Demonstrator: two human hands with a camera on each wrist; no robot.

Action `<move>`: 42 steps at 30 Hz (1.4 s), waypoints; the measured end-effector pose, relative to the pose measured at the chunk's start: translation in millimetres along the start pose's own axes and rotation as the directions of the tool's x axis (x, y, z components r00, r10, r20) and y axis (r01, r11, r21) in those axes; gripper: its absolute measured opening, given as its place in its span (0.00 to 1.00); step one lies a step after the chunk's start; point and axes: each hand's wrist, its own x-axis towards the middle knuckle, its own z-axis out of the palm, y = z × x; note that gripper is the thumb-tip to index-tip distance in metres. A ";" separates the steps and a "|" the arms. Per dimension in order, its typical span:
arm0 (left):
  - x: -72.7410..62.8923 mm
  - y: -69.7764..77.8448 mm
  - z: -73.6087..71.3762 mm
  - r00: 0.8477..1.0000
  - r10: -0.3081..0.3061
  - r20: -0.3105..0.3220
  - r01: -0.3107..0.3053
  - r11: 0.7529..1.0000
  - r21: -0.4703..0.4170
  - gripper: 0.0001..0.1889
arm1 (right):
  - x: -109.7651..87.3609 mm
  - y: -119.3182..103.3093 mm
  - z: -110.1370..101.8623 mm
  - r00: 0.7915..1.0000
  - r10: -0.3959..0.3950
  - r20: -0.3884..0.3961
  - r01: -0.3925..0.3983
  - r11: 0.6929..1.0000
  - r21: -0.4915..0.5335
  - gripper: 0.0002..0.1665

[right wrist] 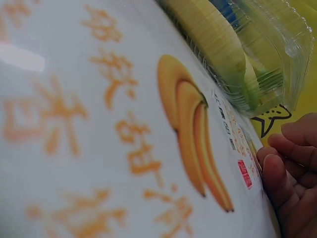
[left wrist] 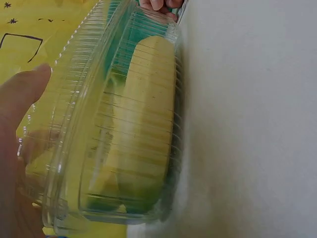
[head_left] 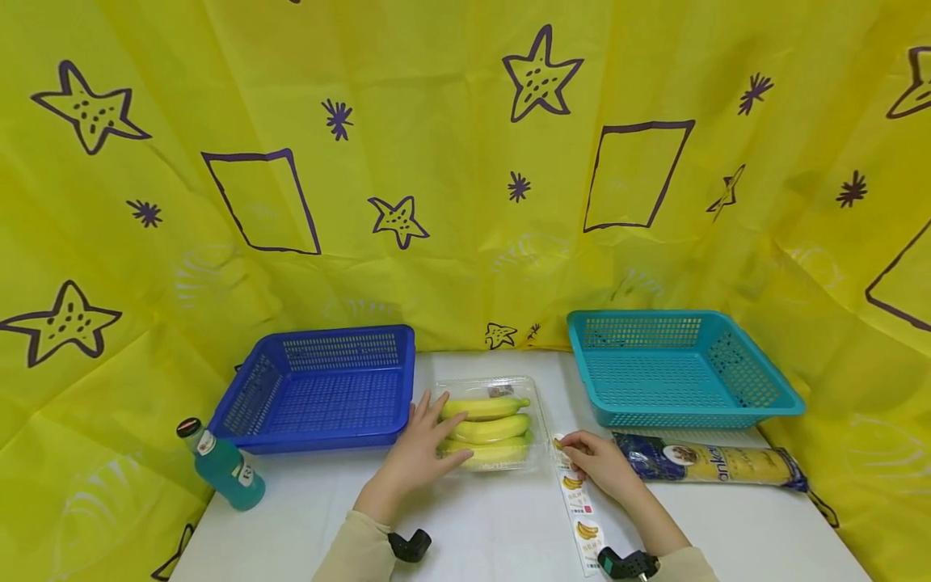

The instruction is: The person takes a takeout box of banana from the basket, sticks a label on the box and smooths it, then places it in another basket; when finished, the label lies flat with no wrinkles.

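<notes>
A clear plastic clamshell box (head_left: 540,396) holding several yellow-green bananas (head_left: 489,429) lies mid-table. My left hand (head_left: 422,449) rests on its left side with fingers spread over the lid; in the left wrist view the thumb (left wrist: 32,87) is extended along the clear lid. Right of the box runs a strip of white banana stickers (head_left: 579,509). At the strip's far end, my right hand (head_left: 602,462) pinches the edge with thumb and forefinger. The right wrist view shows the strip's printed face (right wrist: 133,129) close up, with the fingertips (right wrist: 273,166) at its edge.
A blue basket (head_left: 342,396) stands at the back left, a teal basket (head_left: 647,368) at the back right. A bottle of teal liquid (head_left: 225,469) is at the left. A yellow and blue pasta packet (head_left: 716,462) lies before the teal basket. Yellow curtain surrounds the table.
</notes>
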 end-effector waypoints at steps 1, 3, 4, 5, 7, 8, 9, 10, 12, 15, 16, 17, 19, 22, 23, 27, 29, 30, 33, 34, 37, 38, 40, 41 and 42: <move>-0.3 1.8 -1.4 1.000 0.004 -0.003 -0.004 1.000 0.004 0.37 | 0.0 0.1 0.2 1.000 0.003 -0.001 -0.003 1.000 0.002 0.13; -0.4 7.9 -3.4 0.999 0.034 -0.026 -0.033 0.999 0.039 0.35 | 0.2 0.5 0.6 1.000 0.009 -0.005 -0.009 1.000 0.000 0.13; -0.5 12.2 -4.2 0.997 0.061 -0.040 -0.058 0.996 0.061 0.34 | 0.2 0.5 0.8 1.000 0.013 -0.007 -0.013 1.000 -0.002 0.13; -0.6 17.6 -4.9 0.994 0.094 -0.053 -0.089 0.993 0.077 0.33 | 0.5 0.5 1.0 1.000 0.017 -0.010 -0.017 1.000 -0.003 0.13; -0.8 30.7 -6.3 0.984 0.167 -0.066 -0.160 0.982 0.100 0.30 | 0.8 0.3 1.4 1.000 0.024 -0.016 -0.024 1.000 -0.003 0.12; -0.9 37.5 -6.2 0.975 0.212 -0.066 -0.203 0.972 0.117 0.29 | 1.0 0.2 1.6 0.999 0.026 -0.019 -0.026 1.000 -0.003 0.12; -1.0 44.4 -6.1 0.965 0.256 -0.059 -0.247 0.961 0.127 0.28 | 1.3 0.1 1.8 0.999 0.027 -0.020 -0.027 1.000 -0.004 0.12; -1.2 51.4 -5.8 0.953 0.300 -0.049 -0.292 0.948 0.128 0.27 | 1.3 0.1 2.0 0.999 0.027 -0.020 -0.027 1.000 -0.004 0.12; -1.6 64.4 -3.9 0.926 0.377 -0.012 -0.373 0.920 0.118 0.27 | 1.6 0.4 2.2 1.000 0.021 -0.022 -0.021 1.000 -0.004 0.12; -2.7 80.9 3.4 0.874 0.484 0.048 -0.486 0.870 0.081 0.26 | 1.3 1.7 1.8 1.000 0.005 -0.013 -0.005 1.000 -0.007 0.12; -3.2 85.5 6.6 0.852 0.519 0.067 -0.522 0.850 0.065 0.26 | 1.3 2.1 1.5 1.000 -0.002 -0.009 0.001 1.000 -0.008 0.12; -3.6 89.5 10.3 0.829 0.553 0.085 -0.559 0.827 0.058 0.26 | 1.5 2.7 1.2 1.000 -0.007 -0.003 0.007 1.000 -0.008 0.13; -3.8 95.9 18.3 0.779 0.616 0.117 -0.624 0.780 0.045 0.26 | 1.9 3.7 0.6 1.000 -0.017 0.012 0.017 1.000 -0.011 0.13; -4.4 101.7 29.7 0.726 0.661 0.190 -0.679 0.733 0.044 0.25 | 2.7 4.7 -0.3 0.999 -0.030 0.031 0.031 0.999 -0.018 0.14; -4.1 102.4 33.9 0.714 0.665 0.218 -0.688 0.724 0.045 0.25 | 2.8 4.6 -0.6 0.999 -0.035 0.034 0.036 0.999 -0.021 0.14; -2.2 101.6 48.0 0.697 0.633 0.337 -0.679 0.733 0.028 0.26 | 1.8 3.4 -1.8 0.998 -0.050 0.030 0.051 0.998 -0.024 0.14; -0.1 99.5 54.2 0.694 0.613 0.378 -0.667 0.745 0.016 0.27 | 1.5 2.8 -2.2 0.998 -0.053 0.025 0.054 0.998 -0.022 0.14; 0.7 98.4 56.9 0.695 0.602 0.393 -0.658 0.753 0.009 0.27 | 1.6 2.9 -2.2 0.998 -0.052 0.024 0.053 0.998 -0.021 0.14; 3.2 95.2 65.2 0.694 0.578 0.429 -0.634 0.773 -0.015 0.28 | 2.0 3.8 -2.0 0.998 -0.050 0.026 0.050 0.998 -0.024 0.14; 3.9 94.5 67.6 0.691 0.574 0.438 -0.629 0.777 -0.025 0.28 | 2.4 4.0 -1.8 0.999 -0.048 0.026 0.049 0.999 -0.024 0.14; 6.1 93.1 73.3 0.686 0.558 0.467 -0.606 0.793 -0.057 0.28 | 2.3 4.5 -1.9 0.998 -0.053 0.026 0.054 0.998 -0.029 0.14; 6.7 93.0 74.6 0.686 0.552 0.474 -0.598 0.799 -0.065 0.28 | 2.2 4.3 -1.9 0.998 -0.053 0.025 0.054 0.998 -0.029 0.14; 7.3 91.8 77.0 0.691 0.539 0.482 -0.583 0.810 -0.070 0.28 | 1.4 3.6 -2.2 0.998 -0.054 0.025 0.055 0.998 -0.030 0.14; 7.3 91.2 77.9 0.696 0.531 0.483 -0.571 0.818 -0.077 0.28 | 0.7 3.2 -2.4 0.998 -0.056 0.026 0.057 0.998 -0.031 0.14; 7.2 90.3 79.0 0.701 0.525 0.483 -0.564 0.822 -0.074 0.28 | 0.1 2.9 -2.5 0.998 -0.058 0.027 0.059 0.998 -0.033 0.14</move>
